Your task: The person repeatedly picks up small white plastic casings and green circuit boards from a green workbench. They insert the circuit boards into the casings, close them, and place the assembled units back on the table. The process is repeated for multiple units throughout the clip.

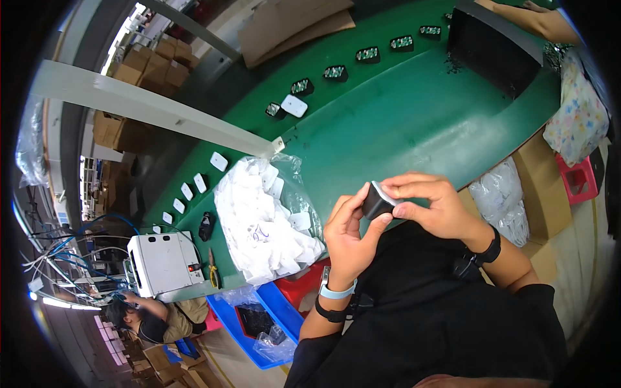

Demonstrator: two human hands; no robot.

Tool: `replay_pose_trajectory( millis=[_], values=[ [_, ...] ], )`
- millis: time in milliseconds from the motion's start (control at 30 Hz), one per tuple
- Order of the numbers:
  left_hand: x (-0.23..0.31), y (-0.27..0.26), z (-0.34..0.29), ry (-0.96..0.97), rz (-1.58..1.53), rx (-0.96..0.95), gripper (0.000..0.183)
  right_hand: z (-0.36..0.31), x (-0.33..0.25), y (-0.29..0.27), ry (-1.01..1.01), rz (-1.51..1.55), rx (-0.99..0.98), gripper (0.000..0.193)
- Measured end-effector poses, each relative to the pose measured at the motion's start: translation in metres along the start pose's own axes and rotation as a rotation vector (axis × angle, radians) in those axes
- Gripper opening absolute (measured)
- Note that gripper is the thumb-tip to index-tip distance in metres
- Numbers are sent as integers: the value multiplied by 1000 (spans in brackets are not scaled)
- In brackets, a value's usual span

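Note:
Both hands hold a small black plastic housing (374,205) with a white cover along its upper right edge. My left hand (349,227) grips its left side between fingers and thumb. My right hand (435,202) closes on the right, its fingers and thumb pressed against the white cover. To the left of my hands lies a clear plastic bag (255,223) full of white covers. Beyond them, a loose white cover (294,105) leans by a black housing (274,110). Several open black housings with green and silvery insides, such as this housing (335,72), stand in a row.
A large black bin (495,48) rests on the green bench (388,129), near a co-worker's arm (537,22). At left are a white machine (165,264), yellow-handled pliers (213,268) and white-topped pieces (200,183). A blue tray (278,310) and an open carton (543,187) flank me.

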State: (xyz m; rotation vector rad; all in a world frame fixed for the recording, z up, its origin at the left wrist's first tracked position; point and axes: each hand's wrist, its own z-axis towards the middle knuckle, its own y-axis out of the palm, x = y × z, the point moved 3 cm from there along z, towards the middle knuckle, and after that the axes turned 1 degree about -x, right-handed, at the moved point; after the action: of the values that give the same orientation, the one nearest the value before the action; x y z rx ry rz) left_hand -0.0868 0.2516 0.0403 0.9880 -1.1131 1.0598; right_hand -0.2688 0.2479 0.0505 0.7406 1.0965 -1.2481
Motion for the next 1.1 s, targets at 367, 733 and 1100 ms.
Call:
replay_pose_trajectory(
  millis=[367,733,1100],
  values=[
    [-3,-32,36,-74,55,84,56,54,22,9,61,8,-158,29],
    [1,-73,59,-212,180,-81,48,96,30,28,164,70,-230,29],
    [10,-76,65,-323,-136,72,42,112,23,35,-22,-100,-185,42]
  ],
)
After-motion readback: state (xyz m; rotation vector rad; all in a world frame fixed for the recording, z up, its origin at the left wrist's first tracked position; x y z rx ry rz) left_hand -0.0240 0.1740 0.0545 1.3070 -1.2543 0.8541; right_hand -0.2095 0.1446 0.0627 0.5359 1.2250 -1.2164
